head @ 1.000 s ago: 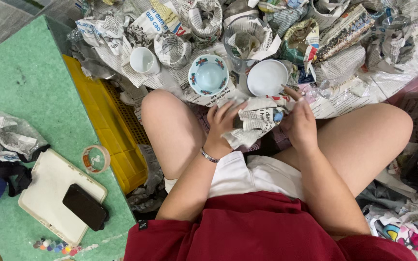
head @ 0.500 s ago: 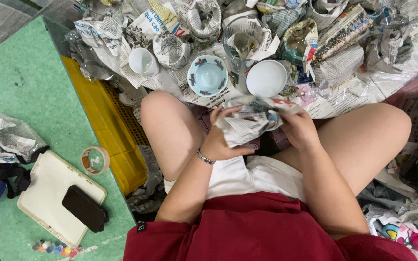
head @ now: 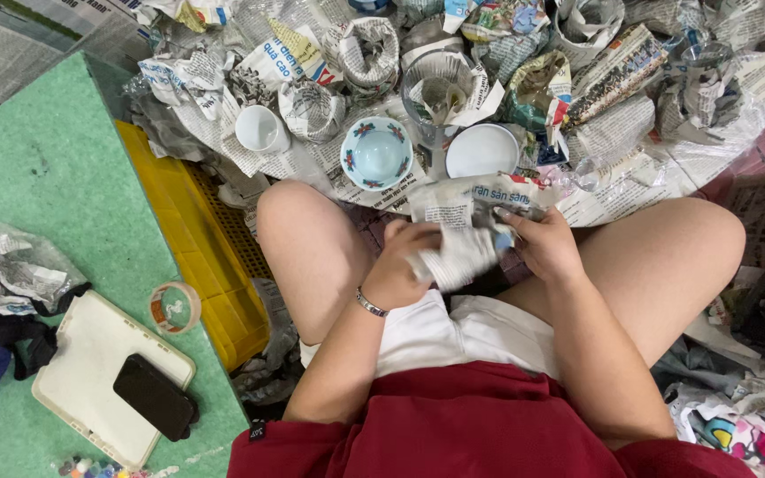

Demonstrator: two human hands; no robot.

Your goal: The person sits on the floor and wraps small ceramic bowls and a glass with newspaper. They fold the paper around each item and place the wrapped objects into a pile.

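Between my knees I hold a bundle wrapped in newspaper (head: pixel 471 226). My left hand (head: pixel 400 265) grips its lower left side, fingers curled into the paper. My right hand (head: pixel 546 243) grips its right side, thumb on top. What is inside the paper is hidden. Just beyond the bundle, on spread newspaper, stand a light blue bowl with red flowers (head: pixel 376 152) and a plain white bowl (head: pixel 482 150). A small white cup (head: pixel 261 129) stands further left.
Several newspaper-wrapped pieces (head: pixel 365 49) and crumpled sheets cover the floor ahead. A yellow crate (head: pixel 197 239) lies beside my left knee. The green table (head: pixel 46 177) on the left carries a tape roll (head: pixel 174 307), a white tablet (head: pixel 90 376) with a black phone (head: pixel 154 397), and crumpled paper (head: pixel 11 270).
The newspaper bundle has been turned and drawn closer to my body; both hands have shifted their hold and pressed the paper tighter around it.
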